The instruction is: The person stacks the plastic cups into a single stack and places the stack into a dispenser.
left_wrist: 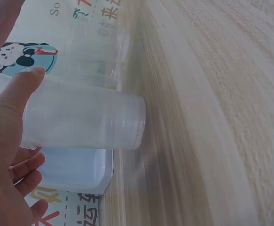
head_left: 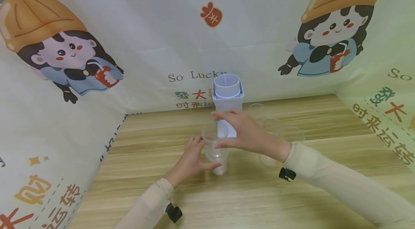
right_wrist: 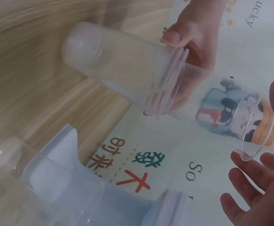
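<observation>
My left hand [head_left: 189,160] grips a stack of clear plastic cups [left_wrist: 87,117] near the rims, thumb on the near side and fingers on the far side. The stack stands upright on the table. From its top rises another clear cup [right_wrist: 212,101], partly sunk into the cups below. My right hand [head_left: 248,133] is around that upper cup's rim, thumb and fingers spread apart. Its fingertips [right_wrist: 240,162] lie close to the rim; whether they touch it is unclear.
Behind the hands stands a pale lavender square holder [head_left: 228,104] with a round tube inside. Several clear cups [head_left: 268,158] stand to the right, partly hidden by my right arm. A printed cloth [head_left: 155,34] hangs behind and along both sides of the wooden table [head_left: 246,200].
</observation>
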Available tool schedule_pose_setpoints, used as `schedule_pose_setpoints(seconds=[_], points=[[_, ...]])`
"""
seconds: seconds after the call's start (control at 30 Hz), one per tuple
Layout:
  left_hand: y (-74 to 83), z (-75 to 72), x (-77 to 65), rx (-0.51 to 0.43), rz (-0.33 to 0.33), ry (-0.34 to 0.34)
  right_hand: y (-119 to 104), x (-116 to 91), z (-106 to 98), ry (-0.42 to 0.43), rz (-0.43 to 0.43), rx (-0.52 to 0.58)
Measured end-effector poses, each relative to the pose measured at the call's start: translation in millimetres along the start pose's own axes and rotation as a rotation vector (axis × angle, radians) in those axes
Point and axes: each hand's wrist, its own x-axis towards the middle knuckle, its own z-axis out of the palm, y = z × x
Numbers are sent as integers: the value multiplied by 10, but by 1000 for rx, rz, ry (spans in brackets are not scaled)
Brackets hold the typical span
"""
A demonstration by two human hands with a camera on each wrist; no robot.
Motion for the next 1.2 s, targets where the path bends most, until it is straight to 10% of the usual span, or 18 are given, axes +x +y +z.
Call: schedule_pose_setpoints(seconds=[1.2], points=[[27, 34, 15, -16, 23, 31, 61, -242, 368, -216, 96, -123]])
